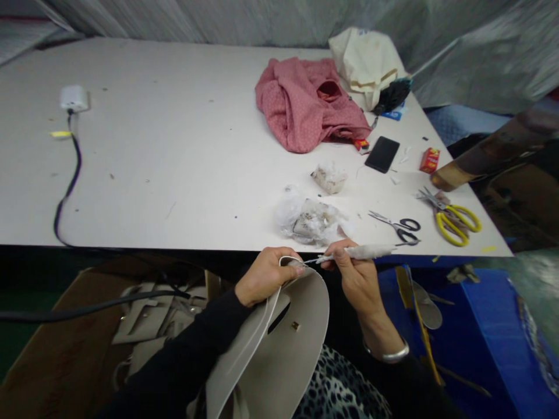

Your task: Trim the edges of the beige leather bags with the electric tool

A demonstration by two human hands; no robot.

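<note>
My left hand (265,273) is closed on the curved top edge of a pale grey leather panel (279,349) that rests on my lap. The panel has a slot and a small metal stud. My right hand (356,273) pinches a thin tool with a white wrapped handle (367,252), its tip touching the panel's edge beside my left thumb. Both hands are just below the front edge of the white table (174,174).
On the table lie crumpled plastic bags with white material (312,221), black-handled scissors (399,226), yellow-handled snips (454,218), a black phone (382,153), a small red box (430,159), a pink garment (308,102) and a cream bag (364,61). A cardboard box of leather pieces (144,320) is at lower left.
</note>
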